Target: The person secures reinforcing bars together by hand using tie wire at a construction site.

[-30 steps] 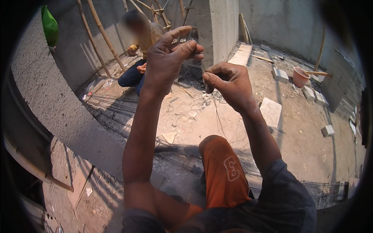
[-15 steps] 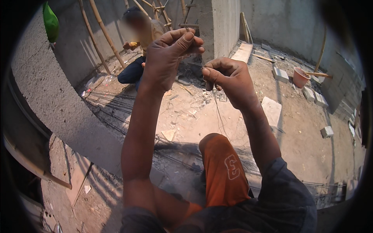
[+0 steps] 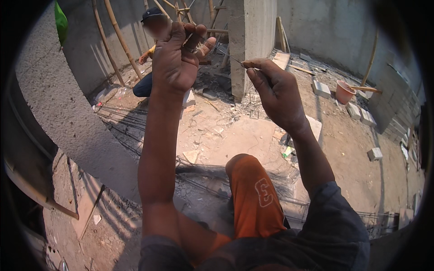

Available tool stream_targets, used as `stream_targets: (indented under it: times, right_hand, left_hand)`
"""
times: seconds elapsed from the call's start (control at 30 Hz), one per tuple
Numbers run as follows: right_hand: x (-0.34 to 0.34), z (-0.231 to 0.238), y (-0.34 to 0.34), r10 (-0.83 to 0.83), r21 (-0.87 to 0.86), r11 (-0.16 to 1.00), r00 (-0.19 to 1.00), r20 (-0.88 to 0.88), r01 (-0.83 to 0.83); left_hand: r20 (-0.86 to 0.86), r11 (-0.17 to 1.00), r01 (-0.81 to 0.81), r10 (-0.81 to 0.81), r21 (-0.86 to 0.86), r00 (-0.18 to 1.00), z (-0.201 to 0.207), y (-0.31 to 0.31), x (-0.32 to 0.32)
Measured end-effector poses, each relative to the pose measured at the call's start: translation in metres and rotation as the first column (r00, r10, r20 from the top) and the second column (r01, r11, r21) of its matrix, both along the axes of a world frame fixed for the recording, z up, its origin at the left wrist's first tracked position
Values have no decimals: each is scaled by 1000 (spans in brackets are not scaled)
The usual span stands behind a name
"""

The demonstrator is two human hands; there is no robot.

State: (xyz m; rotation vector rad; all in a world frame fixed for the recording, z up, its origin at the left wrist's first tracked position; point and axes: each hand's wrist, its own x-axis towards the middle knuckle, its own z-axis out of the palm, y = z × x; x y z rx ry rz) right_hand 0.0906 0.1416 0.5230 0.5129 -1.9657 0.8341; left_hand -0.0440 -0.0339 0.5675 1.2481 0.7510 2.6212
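Observation:
A thin dark wire [image 3: 229, 55] is stretched between my two raised hands. My right hand [image 3: 278, 90] pinches one end of it between thumb and forefinger. The other end runs in among the fingers of my left hand [image 3: 177, 61], which is held higher with its thumb up and fingers curled; the exact hold there is partly hidden. Below my hands, a bundle of fine dark wire [image 3: 203, 170] lies on the ground beside my bent knee, which is in orange cloth [image 3: 257, 198].
A co-worker in a dark cap [image 3: 151, 14] crouches behind my left hand. Bamboo poles [image 3: 121, 38] lean at the back wall by a concrete column [image 3: 239, 54]. Steel bars [image 3: 122, 113] lie at left. A pink bucket [image 3: 345, 92] and grey blocks [image 3: 321, 89] stand at right.
My hands have drawn apart, the left moving left and up, the right slightly right. The wire that hung below my right hand now runs between them. The co-worker's cap shows more clearly.

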Motion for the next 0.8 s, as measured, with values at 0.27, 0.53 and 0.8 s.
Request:
stream_targets:
  times: [0.27,0.53,0.8]
  right_hand:
    - [-6,-35,-22,-318,437,883,906,280,175]
    - [-42,9,12,-308,-49,951,936,-171,304]
    - [11,-43,-23,171,212,956,971,167,-204]
  left_hand:
    - [-10,906,405,-407,122,913,3,-21,-28]
    - [-69,929,255,-246,268,967,19,-57,-13]
    - [1,938,181,-190,295,982,18,-82,-34]
